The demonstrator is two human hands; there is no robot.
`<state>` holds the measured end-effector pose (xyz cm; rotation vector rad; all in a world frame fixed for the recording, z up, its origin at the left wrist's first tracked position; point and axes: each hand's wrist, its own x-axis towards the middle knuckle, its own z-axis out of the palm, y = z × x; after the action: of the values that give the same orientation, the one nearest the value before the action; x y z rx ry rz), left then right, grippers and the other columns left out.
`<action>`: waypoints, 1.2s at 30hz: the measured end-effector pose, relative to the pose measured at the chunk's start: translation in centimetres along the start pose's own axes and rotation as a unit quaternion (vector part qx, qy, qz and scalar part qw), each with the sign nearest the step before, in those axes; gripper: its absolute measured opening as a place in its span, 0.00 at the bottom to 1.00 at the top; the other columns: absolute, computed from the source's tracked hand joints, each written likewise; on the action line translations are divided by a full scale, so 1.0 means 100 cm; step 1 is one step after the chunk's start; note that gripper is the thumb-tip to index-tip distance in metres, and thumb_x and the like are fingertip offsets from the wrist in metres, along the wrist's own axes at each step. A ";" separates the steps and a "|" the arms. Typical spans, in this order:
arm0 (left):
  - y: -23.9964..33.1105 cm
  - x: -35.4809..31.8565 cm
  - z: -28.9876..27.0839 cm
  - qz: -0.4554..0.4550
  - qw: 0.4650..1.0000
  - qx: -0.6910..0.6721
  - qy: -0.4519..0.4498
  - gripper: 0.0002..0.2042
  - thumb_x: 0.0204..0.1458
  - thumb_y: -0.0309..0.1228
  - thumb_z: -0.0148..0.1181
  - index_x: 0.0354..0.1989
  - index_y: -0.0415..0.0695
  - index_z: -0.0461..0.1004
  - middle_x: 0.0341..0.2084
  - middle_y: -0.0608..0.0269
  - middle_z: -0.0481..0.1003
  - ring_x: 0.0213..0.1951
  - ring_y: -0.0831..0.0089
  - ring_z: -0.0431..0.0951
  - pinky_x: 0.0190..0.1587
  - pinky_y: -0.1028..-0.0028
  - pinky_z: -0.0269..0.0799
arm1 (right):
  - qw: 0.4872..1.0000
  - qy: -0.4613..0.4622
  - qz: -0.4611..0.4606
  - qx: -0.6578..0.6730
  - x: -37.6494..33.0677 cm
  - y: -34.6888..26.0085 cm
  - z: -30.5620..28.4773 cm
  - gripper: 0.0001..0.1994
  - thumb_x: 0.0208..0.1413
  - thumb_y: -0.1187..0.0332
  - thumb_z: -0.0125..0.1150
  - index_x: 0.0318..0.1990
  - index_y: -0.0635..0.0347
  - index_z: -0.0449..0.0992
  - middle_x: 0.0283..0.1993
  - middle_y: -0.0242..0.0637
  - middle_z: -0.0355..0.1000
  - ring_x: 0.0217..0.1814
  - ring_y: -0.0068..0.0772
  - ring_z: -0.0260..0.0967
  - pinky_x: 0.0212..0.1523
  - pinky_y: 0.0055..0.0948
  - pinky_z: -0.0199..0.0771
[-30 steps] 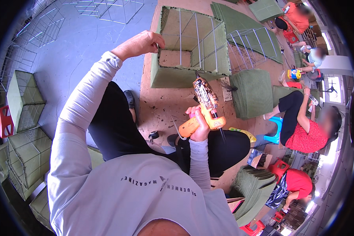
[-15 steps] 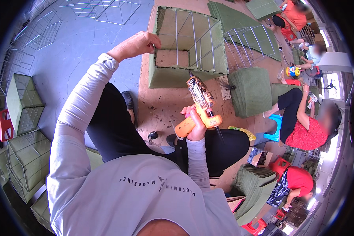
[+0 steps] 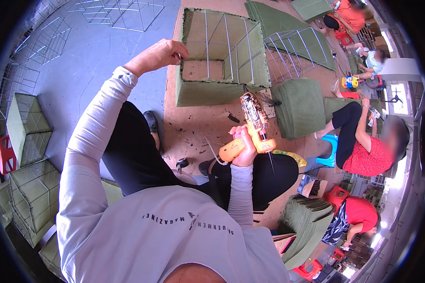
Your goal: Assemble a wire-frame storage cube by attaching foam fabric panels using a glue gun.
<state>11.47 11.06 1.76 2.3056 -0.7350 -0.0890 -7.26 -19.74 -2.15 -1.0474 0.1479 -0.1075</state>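
A green fabric-covered box (image 3: 208, 95) on a wire frame lies in front of me, its open side facing up and thin metal rods crossing it. The fingers of my left hand (image 3: 164, 54) are curled at its left rim, pinching the edge. My right hand (image 3: 245, 152) is wrapped round the handle of an orange hot glue gun (image 3: 256, 120), whose barrel is smeared black and brown. The gun's nozzle points away from me and sits at the box's near rim, right of the middle. Whether the tip touches the rim is too small to tell.
Brown board (image 3: 193, 127) spotted with dark bits lies under the box. To the right are a bare wire frame (image 3: 295, 52) and stacked green sheets (image 3: 297, 107). Finished-looking green boxes (image 3: 29, 125) stand left. Co-workers sit at right, one in a red top (image 3: 369, 153).
My right hand has moved the glue gun rightward along the box's near rim. My left hand keeps its hold on the left rim, and the view has shifted slightly.
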 end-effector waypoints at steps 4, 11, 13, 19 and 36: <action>0.003 0.000 0.000 -0.005 1.000 -0.004 -0.001 0.11 0.46 0.16 0.61 0.40 0.35 0.79 0.41 0.57 0.78 0.36 0.66 0.80 0.42 0.72 0.78 | 1.000 0.003 0.000 0.014 0.003 0.003 -0.012 0.03 0.59 0.72 0.53 0.36 0.61 0.66 0.29 0.33 0.63 0.35 0.31 0.65 0.40 0.31 0.66; 0.004 -0.002 -0.001 0.001 0.999 -0.028 0.019 0.10 0.45 0.17 0.58 0.37 0.34 0.79 0.38 0.57 0.79 0.36 0.64 0.80 0.41 0.70 0.76 | 1.000 0.018 0.001 0.003 0.004 0.002 -0.016 0.04 0.58 0.73 0.52 0.39 0.61 0.67 0.30 0.33 0.62 0.35 0.31 0.63 0.43 0.35 0.66; 0.004 -0.002 -0.001 0.007 0.999 -0.030 0.021 0.10 0.45 0.17 0.59 0.37 0.34 0.79 0.38 0.57 0.79 0.36 0.64 0.80 0.41 0.70 0.76 | 1.000 -0.010 -0.008 0.010 0.006 0.002 -0.021 0.04 0.58 0.73 0.51 0.39 0.60 0.67 0.30 0.33 0.62 0.35 0.31 0.63 0.43 0.34 0.66; 0.003 -0.001 0.000 0.003 0.999 -0.027 0.016 0.10 0.45 0.17 0.59 0.37 0.34 0.79 0.38 0.57 0.79 0.36 0.64 0.80 0.42 0.70 0.76 | 1.000 -0.001 -0.009 0.006 0.007 0.001 -0.021 0.04 0.58 0.73 0.51 0.39 0.60 0.67 0.29 0.32 0.61 0.34 0.30 0.62 0.42 0.34 0.66; 0.004 -0.001 -0.001 -0.002 1.000 -0.028 0.010 0.11 0.44 0.17 0.60 0.38 0.35 0.79 0.39 0.57 0.79 0.38 0.64 0.80 0.43 0.70 0.76 | 0.999 0.027 -0.022 0.016 0.015 -0.001 -0.032 0.03 0.58 0.72 0.52 0.38 0.59 0.67 0.29 0.30 0.61 0.33 0.27 0.61 0.41 0.33 0.65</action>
<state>11.18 10.93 2.10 2.2515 -0.7090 -0.0874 -6.33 -22.73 -3.75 -1.0172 0.1713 -0.1764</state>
